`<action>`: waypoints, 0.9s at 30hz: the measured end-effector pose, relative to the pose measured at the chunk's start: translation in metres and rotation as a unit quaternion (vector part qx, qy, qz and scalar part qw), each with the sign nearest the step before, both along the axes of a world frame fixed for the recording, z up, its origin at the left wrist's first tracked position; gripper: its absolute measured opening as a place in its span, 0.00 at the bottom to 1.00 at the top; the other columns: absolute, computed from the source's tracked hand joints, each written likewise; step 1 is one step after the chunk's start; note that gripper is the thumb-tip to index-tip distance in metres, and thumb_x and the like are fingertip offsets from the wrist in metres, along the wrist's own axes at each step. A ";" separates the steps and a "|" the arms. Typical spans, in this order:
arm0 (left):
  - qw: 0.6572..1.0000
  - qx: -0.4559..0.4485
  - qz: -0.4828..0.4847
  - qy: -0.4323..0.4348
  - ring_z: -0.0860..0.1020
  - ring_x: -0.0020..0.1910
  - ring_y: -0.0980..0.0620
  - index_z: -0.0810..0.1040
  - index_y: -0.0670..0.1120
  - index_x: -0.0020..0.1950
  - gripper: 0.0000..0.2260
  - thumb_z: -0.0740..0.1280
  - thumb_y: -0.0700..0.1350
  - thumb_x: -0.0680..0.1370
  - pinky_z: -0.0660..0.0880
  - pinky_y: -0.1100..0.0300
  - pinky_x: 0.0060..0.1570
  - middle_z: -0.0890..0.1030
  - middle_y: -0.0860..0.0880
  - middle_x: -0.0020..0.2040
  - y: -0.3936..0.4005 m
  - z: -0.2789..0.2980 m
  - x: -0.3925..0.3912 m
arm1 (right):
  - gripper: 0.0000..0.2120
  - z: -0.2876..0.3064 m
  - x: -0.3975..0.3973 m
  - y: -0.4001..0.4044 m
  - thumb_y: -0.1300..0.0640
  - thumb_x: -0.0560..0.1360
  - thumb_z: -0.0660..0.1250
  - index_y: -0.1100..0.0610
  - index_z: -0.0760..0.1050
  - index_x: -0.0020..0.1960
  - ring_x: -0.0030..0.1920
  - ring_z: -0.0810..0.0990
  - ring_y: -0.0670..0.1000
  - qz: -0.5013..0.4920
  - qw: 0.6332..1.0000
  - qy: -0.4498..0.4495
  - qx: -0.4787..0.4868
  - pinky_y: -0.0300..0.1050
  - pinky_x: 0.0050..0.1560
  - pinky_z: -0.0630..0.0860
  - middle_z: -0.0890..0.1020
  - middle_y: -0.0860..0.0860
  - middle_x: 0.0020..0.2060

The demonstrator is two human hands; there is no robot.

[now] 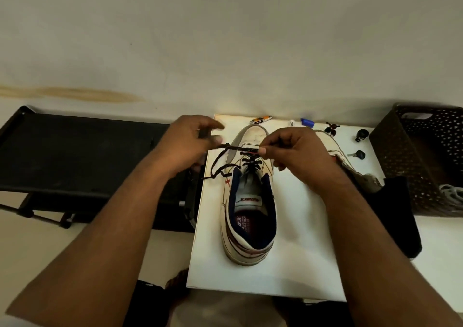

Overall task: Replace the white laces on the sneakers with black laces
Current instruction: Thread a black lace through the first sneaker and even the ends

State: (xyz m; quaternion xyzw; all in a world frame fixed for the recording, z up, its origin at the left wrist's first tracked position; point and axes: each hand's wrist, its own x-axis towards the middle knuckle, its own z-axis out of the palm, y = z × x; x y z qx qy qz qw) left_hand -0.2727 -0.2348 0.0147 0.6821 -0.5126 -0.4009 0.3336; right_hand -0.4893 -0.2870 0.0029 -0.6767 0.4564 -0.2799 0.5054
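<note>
Head view, frame centre: sneaker (248, 201) heel-near on white worktop (295, 239), eyelets within reach. Black lace (226, 161) partly threaded, pinched at right hand (298, 151) and left hand (190, 141), drawn taut leftward to remove slack. Second sneaker (333, 148) right, unlaced.

Both forearms are bare from the lower frame edges up to the wrists, with no sleeve showing on either. The left hand (190, 141) carries no ring, watch or band, and its wrist just behind is equally bare. The right hand (295, 148) is likewise unadorned, with short nails at the fingertips. Fine dark hair shows along the forearm behind each hand. No glove, bandage or marking covers either hand or wrist
</note>
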 end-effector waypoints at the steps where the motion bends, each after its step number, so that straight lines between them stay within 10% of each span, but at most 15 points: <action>1: 0.994 0.010 -0.044 0.098 0.82 0.40 0.51 0.75 0.54 0.67 0.21 0.71 0.43 0.75 0.81 0.55 0.39 0.77 0.52 0.63 0.000 0.002 -0.008 | 0.01 0.001 0.006 0.001 0.63 0.71 0.73 0.60 0.82 0.41 0.27 0.75 0.45 0.002 1.000 -0.009 -0.002 0.38 0.28 0.72 0.81 0.53 0.31; 4: 0.970 -0.016 -0.135 0.200 0.81 0.58 0.52 0.72 0.53 0.71 0.30 0.75 0.39 0.71 0.78 0.52 0.57 0.80 0.50 0.62 -0.004 -0.002 -0.032 | 0.04 0.003 0.020 0.006 0.66 0.71 0.72 0.60 0.80 0.39 0.26 0.75 0.46 -0.005 0.998 -0.058 0.007 0.38 0.26 0.70 0.80 0.53 0.27; 15: 0.993 -0.078 -0.078 0.035 0.84 0.40 0.51 0.85 0.46 0.50 0.08 0.75 0.40 0.72 0.81 0.52 0.49 0.86 0.47 0.41 -0.007 -0.011 -0.037 | 0.06 0.002 0.015 0.006 0.57 0.75 0.69 0.59 0.76 0.44 0.32 0.81 0.54 -0.087 0.982 -0.095 0.138 0.47 0.35 0.80 0.83 0.59 0.36; 22: 0.994 -0.105 0.005 0.008 0.76 0.31 0.62 0.84 0.47 0.47 0.05 0.70 0.40 0.75 0.74 0.68 0.36 0.80 0.54 0.34 -0.011 -0.020 -0.054 | 0.09 -0.001 0.002 0.018 0.52 0.71 0.71 0.49 0.76 0.50 0.45 0.80 0.50 -0.022 0.974 0.191 0.122 0.48 0.47 0.79 0.81 0.50 0.44; 27: 0.995 -0.065 -0.053 -0.053 0.79 0.43 0.59 0.85 0.47 0.47 0.03 0.71 0.43 0.75 0.74 0.66 0.45 0.82 0.55 0.40 -0.011 -0.026 -0.057 | 0.12 -0.005 0.027 0.029 0.45 0.70 0.70 0.52 0.75 0.45 0.43 0.81 0.52 -0.027 0.949 0.311 0.052 0.50 0.48 0.80 0.79 0.50 0.38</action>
